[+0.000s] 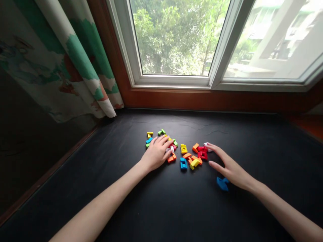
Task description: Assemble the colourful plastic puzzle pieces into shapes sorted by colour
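Small coloured plastic pieces lie in a loose spread on the black surface. My left hand (158, 153) rests palm down over the left part of them, fingers spread, hiding some pieces. Around it show a green piece (161, 132), a small yellow piece (149, 134) and an orange piece (172, 158). My right hand (228, 168) is open at the right end, its fingertips by a white piece (207, 147) and red pieces (202, 155); whether they touch is unclear. Between the hands lie a yellow square piece (183, 149) and a blue one (183, 163). Under my right hand sits a larger blue piece (222, 184).
The black surface (151, 208) reaches back to a brown wooden sill (171, 98) below a white-framed window (174, 81). A patterned curtain (85, 67) hangs at the left, its lower edge touching the surface's far left corner.
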Demonstrator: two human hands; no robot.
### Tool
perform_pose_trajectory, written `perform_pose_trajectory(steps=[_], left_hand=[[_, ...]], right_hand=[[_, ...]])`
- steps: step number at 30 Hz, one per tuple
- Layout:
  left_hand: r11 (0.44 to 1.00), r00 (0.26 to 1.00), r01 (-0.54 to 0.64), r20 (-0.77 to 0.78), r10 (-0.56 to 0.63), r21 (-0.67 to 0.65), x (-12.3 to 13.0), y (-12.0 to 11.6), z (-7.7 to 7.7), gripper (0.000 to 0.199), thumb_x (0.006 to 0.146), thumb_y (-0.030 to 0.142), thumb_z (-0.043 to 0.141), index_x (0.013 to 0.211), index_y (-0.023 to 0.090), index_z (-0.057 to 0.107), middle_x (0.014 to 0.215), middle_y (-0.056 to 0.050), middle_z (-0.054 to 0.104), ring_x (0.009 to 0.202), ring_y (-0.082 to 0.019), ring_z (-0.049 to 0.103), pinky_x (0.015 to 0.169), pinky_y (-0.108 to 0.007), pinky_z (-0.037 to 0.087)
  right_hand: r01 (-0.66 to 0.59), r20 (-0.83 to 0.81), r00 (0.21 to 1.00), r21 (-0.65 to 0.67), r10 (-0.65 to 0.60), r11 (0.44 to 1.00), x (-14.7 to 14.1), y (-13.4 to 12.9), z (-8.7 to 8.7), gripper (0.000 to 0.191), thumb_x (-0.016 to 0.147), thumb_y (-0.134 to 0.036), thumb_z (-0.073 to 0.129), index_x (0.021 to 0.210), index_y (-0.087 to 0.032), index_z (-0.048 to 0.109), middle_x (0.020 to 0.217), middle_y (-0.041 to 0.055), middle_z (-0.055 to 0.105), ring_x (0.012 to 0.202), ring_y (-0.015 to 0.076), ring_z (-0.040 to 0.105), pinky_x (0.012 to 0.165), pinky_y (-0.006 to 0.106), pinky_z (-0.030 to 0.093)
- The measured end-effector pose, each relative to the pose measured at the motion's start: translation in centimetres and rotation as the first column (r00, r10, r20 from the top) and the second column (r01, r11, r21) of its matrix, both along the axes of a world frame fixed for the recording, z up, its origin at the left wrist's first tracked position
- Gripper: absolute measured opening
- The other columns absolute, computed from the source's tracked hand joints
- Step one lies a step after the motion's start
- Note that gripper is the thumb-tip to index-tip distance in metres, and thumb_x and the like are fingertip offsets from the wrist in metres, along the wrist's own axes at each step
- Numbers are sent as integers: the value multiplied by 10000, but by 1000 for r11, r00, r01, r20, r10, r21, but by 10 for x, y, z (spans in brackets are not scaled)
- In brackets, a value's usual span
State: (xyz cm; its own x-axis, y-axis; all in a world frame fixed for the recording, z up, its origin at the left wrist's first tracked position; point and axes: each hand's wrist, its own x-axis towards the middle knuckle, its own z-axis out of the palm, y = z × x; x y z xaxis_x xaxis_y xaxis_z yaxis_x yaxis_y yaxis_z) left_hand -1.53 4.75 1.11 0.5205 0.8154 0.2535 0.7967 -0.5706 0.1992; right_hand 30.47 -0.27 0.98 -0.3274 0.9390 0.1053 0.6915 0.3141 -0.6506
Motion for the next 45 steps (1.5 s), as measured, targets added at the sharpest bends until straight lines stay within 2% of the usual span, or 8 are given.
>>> perform_pose_trajectory(steps=[7, 13, 17, 23, 29, 37, 42, 45], left_hand=[[985, 985, 171, 34, -171, 21, -21, -27, 8, 285, 978, 235, 504, 1224, 193, 641, 1276, -105, 662, 1261, -285, 551, 1101, -516, 389], [980, 982, 168, 69, -176, 109, -58, -45, 5, 191, 959, 217, 528, 1064, 186, 685, 1209, -111, 673, 1205, -280, 586, 1054, -490, 453], [978, 985, 123, 103, -141, 166, -70, -58, 4, 169, 963, 200, 515, 1007, 159, 673, 1145, -126, 670, 1145, -264, 612, 1008, -438, 501], [972, 993, 48, 96, -72, 232, -70, -68, 9, 163, 954, 199, 509, 963, 160, 667, 1057, -115, 670, 1029, -248, 643, 944, -423, 535], [972, 996, 79, 16, -85, 219, -56, -57, 13, 220, 958, 223, 499, 1041, 150, 688, 1153, -143, 667, 1126, -282, 611, 1003, -456, 493], [996, 992, 62, -109, -56, 58, -35, -26, 11, 492, 1011, 428, 435, 1456, 222, 459, 1549, -114, 426, 1432, -294, 383, 1157, -487, 308], [995, 998, 37, -62, -32, 89, -44, -27, 9, 439, 990, 416, 485, 1354, 183, 561, 1398, -141, 581, 1330, -307, 494, 1119, -483, 366], [991, 1000, 26, -12, -25, 128, -59, -33, 8, 360, 998, 363, 470, 1255, 161, 620, 1278, -137, 657, 1248, -302, 558, 1084, -488, 414]], right_hand=[[-207, 240, 955, 117, 175, 971, -32, -41, -5, 574, 964, -364, 533, 1503, -305, 345, 1615, 73, 304, 1489, 297, 262, 1172, 542, 322], [-539, 399, 812, 237, 425, 808, -98, -3, 4, 490, 973, -341, 541, 1443, -235, 451, 1534, 86, 454, 1455, 298, 324, 1185, 526, 278], [-593, 461, 780, 331, 423, 734, -139, 42, 5, 412, 1006, -391, 494, 1382, -226, 524, 1517, 87, 480, 1463, 297, 306, 1195, 527, 215], [-471, 419, 850, 335, 319, 816, -168, 103, 1, 420, 998, -416, 513, 1385, -254, 527, 1485, 87, 522, 1414, 280, 398, 1171, 512, 243], [-222, 328, 939, 337, 107, 915, -125, 132, 5, 440, 1013, -376, 441, 1411, -194, 493, 1472, 144, 521, 1394, 303, 420, 1126, 509, 317], [-71, 241, 970, 201, 21, 977, -47, 93, -15, 521, 985, -432, 406, 1428, -165, 474, 1454, 206, 522, 1364, 358, 468, 1093, 579, 386], [-167, 160, 977, 193, 137, 967, -81, 54, -18, 513, 1012, -403, 390, 1493, -225, 362, 1542, 120, 435, 1438, 234, 383, 1161, 444, 355], [-314, 62, 949, 241, 309, 918, -115, 47, -12, 491, 1012, -337, 418, 1482, -202, 375, 1558, 140, 402, 1456, 238, 339, 1178, 473, 316]])
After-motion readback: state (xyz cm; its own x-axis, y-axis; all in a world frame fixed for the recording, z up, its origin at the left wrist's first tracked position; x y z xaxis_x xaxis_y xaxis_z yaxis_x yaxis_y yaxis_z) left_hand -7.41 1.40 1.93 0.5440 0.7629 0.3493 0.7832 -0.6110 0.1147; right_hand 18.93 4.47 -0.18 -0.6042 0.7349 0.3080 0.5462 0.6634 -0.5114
